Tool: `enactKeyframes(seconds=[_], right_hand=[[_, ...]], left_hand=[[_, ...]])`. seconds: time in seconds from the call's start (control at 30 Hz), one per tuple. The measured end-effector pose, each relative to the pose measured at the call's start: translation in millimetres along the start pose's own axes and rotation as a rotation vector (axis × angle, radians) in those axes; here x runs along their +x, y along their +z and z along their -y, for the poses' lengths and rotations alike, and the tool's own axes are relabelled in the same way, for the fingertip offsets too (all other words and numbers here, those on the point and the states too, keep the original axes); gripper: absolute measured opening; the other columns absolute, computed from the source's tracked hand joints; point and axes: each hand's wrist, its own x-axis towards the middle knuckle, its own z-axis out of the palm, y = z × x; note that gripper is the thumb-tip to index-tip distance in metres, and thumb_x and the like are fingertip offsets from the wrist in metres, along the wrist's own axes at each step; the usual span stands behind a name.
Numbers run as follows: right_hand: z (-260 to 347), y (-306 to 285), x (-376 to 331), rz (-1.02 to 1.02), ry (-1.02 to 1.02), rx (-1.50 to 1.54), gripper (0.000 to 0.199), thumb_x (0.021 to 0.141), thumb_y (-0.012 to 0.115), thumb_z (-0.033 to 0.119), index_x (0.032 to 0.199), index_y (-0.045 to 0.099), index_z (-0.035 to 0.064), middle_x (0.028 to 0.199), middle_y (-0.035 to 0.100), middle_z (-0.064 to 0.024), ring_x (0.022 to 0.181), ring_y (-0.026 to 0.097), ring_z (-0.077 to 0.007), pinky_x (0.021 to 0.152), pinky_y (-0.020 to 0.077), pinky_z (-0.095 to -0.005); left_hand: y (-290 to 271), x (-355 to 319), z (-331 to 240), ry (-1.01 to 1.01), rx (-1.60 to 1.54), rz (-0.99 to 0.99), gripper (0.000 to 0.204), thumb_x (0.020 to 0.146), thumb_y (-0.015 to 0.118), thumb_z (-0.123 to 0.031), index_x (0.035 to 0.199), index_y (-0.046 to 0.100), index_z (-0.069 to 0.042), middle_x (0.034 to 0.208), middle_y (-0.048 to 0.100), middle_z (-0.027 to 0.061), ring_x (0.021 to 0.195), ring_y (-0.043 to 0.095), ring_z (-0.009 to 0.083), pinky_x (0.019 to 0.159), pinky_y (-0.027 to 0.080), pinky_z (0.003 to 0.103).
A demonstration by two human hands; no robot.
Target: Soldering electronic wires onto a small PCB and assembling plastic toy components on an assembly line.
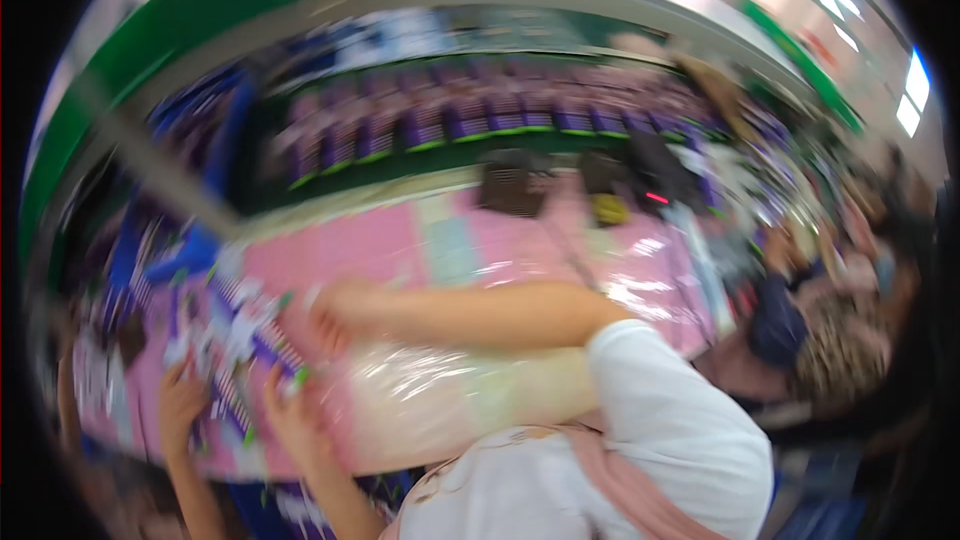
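Motion smears much of the head view. My right arm, in a white sleeve, reaches across the table to the left. Its hand [337, 315] is just right of a pile of purple-and-white striped items [272, 342] with green ends; its fingers are too blurred to read. My left hand [290, 415] comes up from the lower edge, below that pile. Its fingers look stretched and apart, close to a green end, and whether they touch it is unclear. Another person's hand [182, 402] is at the pile's left side, by a striped item [232, 405].
Pink and pale sheets under shiny clear film cover the table [340, 245]. A row of purple packs [425, 125] lines the back shelf. Blue bins [190, 255] stand left. Dark objects [512, 183] and a yellow item [608, 208] lie at the back. People sit at right.
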Motion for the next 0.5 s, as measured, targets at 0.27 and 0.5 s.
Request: enactKeyframes(seconds=[0.27,0.5], right_hand=[[-34.6,-18.4,-83.2,-0.037,-0.165,-0.097,0.028,0.078,0.054,0.016,0.093,0.053,-0.0075,0.084,0.061,-0.0184,0.071,0.060,-0.0245,0.057,0.0497,-0.0383],[-6.7,-63.5,-306.6,0.149,0.000,-0.306,0.069,0.076,0.047,0.004,0.138,0.018,0.0000,0.085,0.059,-0.0191,0.074,0.059,-0.0313,0.071,0.0473,-0.0376]], left_hand=[[55.4,-44.9,-28.6,-0.158,0.358,0.542,0.031,0.090,0.048,-0.027,0.111,0.054,-0.004,0.089,0.058,0.0069,0.056,0.043,0.0078,0.048,0.034,0.020],[-2.0,-92.4,-28.6,-0.142,0.595,0.281,0.053,0.092,0.035,-0.046,0.115,0.051,-0.001,0.080,0.057,0.0095,0.057,0.042,0.0153,0.049,0.032,0.024]])
